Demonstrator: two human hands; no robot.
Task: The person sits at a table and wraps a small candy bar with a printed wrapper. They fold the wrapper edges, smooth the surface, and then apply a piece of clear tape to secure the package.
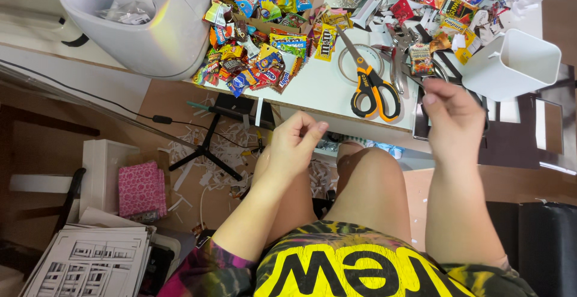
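Orange-handled scissors are left on the white table; left hand loosely curled, empty; right hand pinched, contents cannot be told.

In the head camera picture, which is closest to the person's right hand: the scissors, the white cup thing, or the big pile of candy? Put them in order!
Starting from the right hand:
1. Scissors with orange and black handles, just to its left on the table.
2. White square container, up and to its right, only slightly farther.
3. Pile of candy packets, far to the left across the table.
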